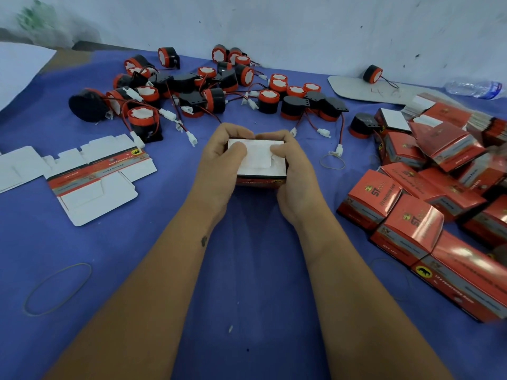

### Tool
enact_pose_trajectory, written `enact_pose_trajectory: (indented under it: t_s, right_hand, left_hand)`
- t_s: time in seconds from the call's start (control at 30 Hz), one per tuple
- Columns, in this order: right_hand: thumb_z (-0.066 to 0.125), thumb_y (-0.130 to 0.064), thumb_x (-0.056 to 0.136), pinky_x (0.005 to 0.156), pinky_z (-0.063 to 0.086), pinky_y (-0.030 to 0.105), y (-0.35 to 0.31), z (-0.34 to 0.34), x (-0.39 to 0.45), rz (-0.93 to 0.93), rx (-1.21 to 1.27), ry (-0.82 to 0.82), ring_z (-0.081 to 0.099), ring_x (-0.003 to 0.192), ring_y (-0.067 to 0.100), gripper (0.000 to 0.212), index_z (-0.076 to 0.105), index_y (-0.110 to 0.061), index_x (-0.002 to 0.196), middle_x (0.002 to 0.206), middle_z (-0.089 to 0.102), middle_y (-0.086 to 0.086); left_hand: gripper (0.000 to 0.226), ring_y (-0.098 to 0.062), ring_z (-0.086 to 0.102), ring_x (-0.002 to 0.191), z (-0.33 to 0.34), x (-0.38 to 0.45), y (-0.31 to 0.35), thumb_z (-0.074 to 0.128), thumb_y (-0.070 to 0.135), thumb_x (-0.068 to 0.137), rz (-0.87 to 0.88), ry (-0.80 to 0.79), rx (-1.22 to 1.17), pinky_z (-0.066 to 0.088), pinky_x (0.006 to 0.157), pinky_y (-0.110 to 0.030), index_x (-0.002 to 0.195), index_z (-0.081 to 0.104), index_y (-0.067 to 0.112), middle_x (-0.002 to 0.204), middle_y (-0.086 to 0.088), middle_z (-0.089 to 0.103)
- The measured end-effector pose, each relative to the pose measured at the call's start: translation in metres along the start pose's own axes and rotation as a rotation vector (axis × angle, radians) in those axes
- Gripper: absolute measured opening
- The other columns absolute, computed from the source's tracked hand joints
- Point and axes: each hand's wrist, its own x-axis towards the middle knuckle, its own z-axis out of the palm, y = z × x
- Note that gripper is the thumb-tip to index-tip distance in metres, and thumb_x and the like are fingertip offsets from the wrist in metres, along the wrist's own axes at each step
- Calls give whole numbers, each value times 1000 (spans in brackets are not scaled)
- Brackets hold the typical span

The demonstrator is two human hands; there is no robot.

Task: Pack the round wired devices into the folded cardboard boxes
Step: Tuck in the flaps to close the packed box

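A small red cardboard box (259,163) with white flaps facing up sits at the table's middle, held between both hands. My left hand (219,165) grips its left side, thumb pressing on the white flaps. My right hand (295,171) grips the right side, its thumb also on the flaps. Several round black-and-red wired devices (208,89) lie scattered behind the box, their red and black wires ending in white plugs. What is inside the box is hidden.
Flat unfolded box blanks (90,174) lie at the left. A heap of folded red boxes (428,193) fills the right side. Rubber bands (59,287) lie on the blue cloth. A plastic bottle (474,89) and a grey board (367,89) sit at the back right.
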Motion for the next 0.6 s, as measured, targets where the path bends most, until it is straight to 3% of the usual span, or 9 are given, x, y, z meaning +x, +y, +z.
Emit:
enact_pose_trajectory:
  t_s: [0.17,0.3,0.4,0.5,0.57,0.6]
  right_hand:
    - [51,-3,89,64,57,32,-4,2,0,-21,-161,76,65,87,19,24,65,-21,95,97,67,4]
    - [58,-1,90,70,57,27,-5,-1,-1,-191,-460,119,64,90,14,23,65,-21,97,95,66,-6]
    - [56,-15,95,76,51,22,-1,3,-3,-221,-437,132,60,96,10,13,65,-23,99,99,65,-7]
    - [36,-43,97,95,34,22,9,4,0,-125,-595,233,40,111,12,31,62,-32,109,111,54,-12]
    - [33,-49,98,98,36,29,9,3,1,-47,-636,263,43,112,11,37,62,-33,115,112,55,-10]
    - [39,-45,99,95,40,31,8,2,1,-39,-568,254,49,108,9,32,64,-30,112,109,59,-10]
  left_hand:
    - [35,-2,64,77,-3,5,-1,48,2,96,-22,31,36,53,63,-21,104,60,34,99,4,63]
    - [34,-4,65,85,-4,4,-1,55,2,95,63,58,135,56,70,-23,102,64,34,102,8,67]
    - [13,0,65,85,-3,4,1,55,27,99,-30,64,52,55,74,-22,101,65,36,99,13,67]
    - [30,-7,59,92,-4,10,-3,35,49,103,-208,106,148,46,87,-28,90,60,39,96,14,63]
    - [37,-6,51,109,-8,10,-8,28,51,104,-131,23,458,38,99,-29,121,58,40,117,18,56]
    - [40,0,47,111,-10,8,-9,30,52,103,-98,-3,544,35,98,-23,138,47,43,124,23,49]
